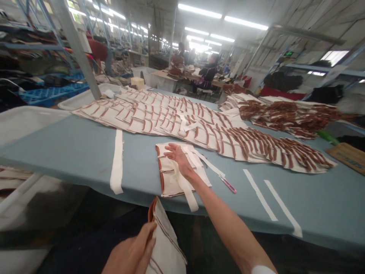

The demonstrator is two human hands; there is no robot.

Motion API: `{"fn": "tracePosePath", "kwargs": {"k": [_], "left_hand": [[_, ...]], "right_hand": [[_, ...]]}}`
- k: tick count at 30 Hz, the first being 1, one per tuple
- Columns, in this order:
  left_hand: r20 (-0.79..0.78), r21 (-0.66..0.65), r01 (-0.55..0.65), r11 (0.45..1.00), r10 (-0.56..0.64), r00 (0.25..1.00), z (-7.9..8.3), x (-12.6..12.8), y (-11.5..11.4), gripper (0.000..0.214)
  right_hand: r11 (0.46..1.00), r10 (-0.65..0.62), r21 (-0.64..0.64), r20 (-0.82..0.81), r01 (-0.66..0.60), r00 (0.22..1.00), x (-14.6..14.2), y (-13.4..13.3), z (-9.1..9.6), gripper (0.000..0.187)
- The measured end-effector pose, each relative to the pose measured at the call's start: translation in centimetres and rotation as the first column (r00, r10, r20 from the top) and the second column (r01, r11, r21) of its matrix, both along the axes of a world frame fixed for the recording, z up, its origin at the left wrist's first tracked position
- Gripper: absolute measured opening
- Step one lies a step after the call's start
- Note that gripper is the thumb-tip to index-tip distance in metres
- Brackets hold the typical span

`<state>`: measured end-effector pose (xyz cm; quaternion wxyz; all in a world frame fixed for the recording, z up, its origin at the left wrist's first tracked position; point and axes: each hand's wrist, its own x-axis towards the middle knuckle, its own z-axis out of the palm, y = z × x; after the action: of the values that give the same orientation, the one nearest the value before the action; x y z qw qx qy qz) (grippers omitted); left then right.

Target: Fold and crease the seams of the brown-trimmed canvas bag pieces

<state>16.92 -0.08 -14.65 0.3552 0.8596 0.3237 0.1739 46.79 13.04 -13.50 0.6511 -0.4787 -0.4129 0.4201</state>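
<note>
My left hand (132, 249) pinches the edge of a cream cloth piece with brown trim (165, 239), which hangs in front of the table's near edge. Out over the table, my right hand (176, 156) has its fingers spread, above or resting on another cream fabric panel (168, 182) with a brown edge; I cannot tell whether it touches. White cloth strips lie on that panel, and one strip (189, 194) droops over the table edge under my right wrist. Just right of the panel lies a pink-handled cutting tool (228, 184), its tip by a strip end.
Overlapping rows of cream and brown fabric pieces (159, 114) cover the table's far side. Loose white strips (116, 163) lie at left and right on the blue tabletop (85, 152). More pieces are heaped (285, 114) at back right. White bins (31, 118) stand left, beside a metal post (76, 45).
</note>
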Motion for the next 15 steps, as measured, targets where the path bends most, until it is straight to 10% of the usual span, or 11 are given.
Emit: {"fn": "tracePosePath", "kwargs": {"k": [8,15], "left_hand": [[-0.313,0.09,0.077,0.993,-0.046,0.949,2.5,1.7,7.1,0.039],[-0.275,-0.006,-0.114,0.993,0.108,0.955,3.4,4.6,7.8,0.02]], "right_hand": [[1.0,0.018,-0.021,-0.067,-0.019,0.998,0.6,0.6,0.1,0.09],[0.999,0.012,-0.042,-0.17,-0.02,0.985,0.8,0.2,0.2,0.087]]}}
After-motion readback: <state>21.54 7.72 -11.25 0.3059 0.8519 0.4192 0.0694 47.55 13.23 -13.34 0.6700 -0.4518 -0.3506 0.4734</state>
